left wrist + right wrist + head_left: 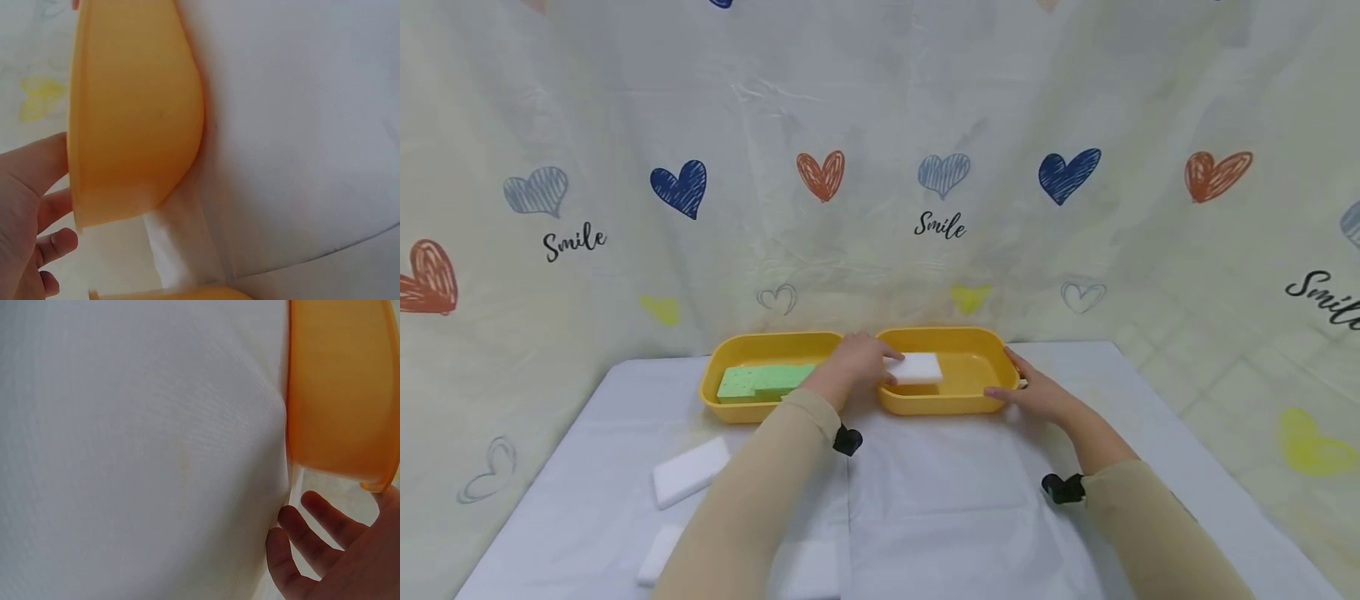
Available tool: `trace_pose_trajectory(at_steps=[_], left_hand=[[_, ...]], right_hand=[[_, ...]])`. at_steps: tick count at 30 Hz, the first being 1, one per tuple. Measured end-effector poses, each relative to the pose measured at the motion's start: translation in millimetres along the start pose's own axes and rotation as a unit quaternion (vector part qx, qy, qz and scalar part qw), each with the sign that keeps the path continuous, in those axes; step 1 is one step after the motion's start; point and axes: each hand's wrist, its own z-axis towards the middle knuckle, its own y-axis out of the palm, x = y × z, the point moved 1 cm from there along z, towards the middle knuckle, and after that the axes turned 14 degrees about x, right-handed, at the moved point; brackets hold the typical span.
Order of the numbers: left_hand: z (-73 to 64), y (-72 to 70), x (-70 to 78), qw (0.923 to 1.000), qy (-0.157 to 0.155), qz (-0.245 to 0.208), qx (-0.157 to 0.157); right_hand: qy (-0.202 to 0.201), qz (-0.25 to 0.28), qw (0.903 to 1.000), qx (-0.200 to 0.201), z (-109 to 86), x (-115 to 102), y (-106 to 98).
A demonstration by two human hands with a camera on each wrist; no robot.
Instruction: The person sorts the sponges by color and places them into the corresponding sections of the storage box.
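Reaching over the right yellow tray point(966, 375), the left hand point(854, 365) has fingers a little parted at the near end of a white block point(922, 368) lying inside — whether they pinch it, I cannot tell. The right hand point(1039, 393), fingers spread wide, touches this tray's right end — green blocks point(760, 380) lie in the left tray point(741, 412).

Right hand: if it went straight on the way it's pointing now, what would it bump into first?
Most likely the right-hand yellow tray, at its right end. The right hand seems to touch its rim, though exact contact is hard to judge.
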Motion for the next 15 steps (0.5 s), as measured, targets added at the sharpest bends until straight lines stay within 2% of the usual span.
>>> trace_pose_trajectory(at_steps=[3, 7, 15], left_hand=[[3.1, 2.6, 2.1, 0.999, 0.025, 0.038, 0.002], [2.6, 2.2, 7.2, 0.9961, 0.042, 0.078, 0.005], [3.7, 0.3, 14.3, 0.9942, 0.038, 0.101, 0.0]], right_hand=[[-0.003, -0.002, 1.0, 0.0, 0.0, -0.2, 0.4], [-0.007, 0.004, 1.0, -0.001, 0.4, -0.5, 1.1], [-0.007, 0.002, 1.0, 0.003, 2.1, 1.9, 1.4]])
